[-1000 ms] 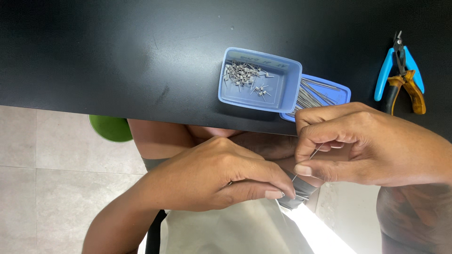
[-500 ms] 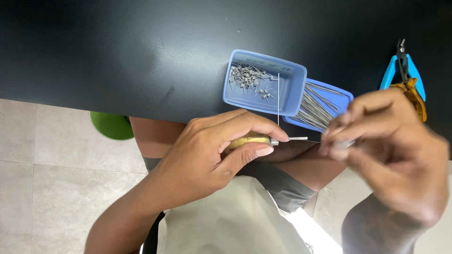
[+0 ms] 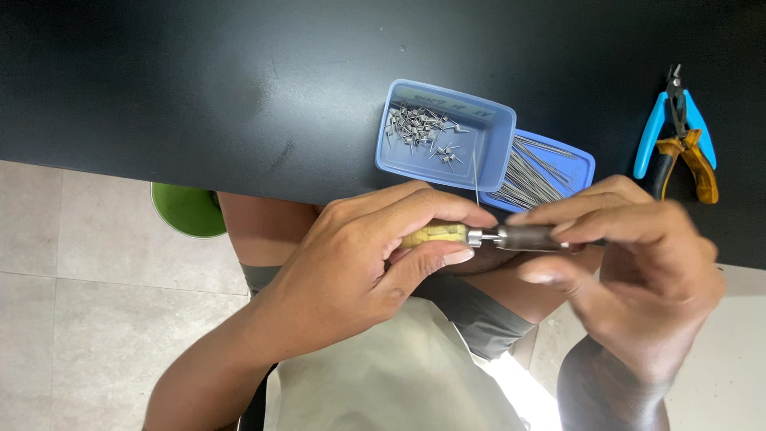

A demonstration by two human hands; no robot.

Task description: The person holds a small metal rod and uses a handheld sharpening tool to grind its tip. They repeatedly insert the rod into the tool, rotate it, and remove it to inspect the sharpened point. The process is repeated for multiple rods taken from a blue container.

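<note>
Left hand (image 3: 375,263): closed around yellowish tool handle (image 3: 435,234). Right hand (image 3: 630,271): fingers pinched on the tool's dark metal barrel (image 3: 527,237), thin wire (image 3: 476,179) rising from the chuck. Work apparently mid-way. Beyond, on black tabletop (image 3: 199,88): blue tray (image 3: 491,132) partly filled with small coils (image 3: 419,128); second tray of straight wires (image 3: 531,175); blue-handled cutters (image 3: 674,120) far right.

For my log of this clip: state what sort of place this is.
Probably a small workbench for fine wire or assembly work: a black table, blue trays of small metal pieces and straight wires, and hand cutters lying beside them.
</note>
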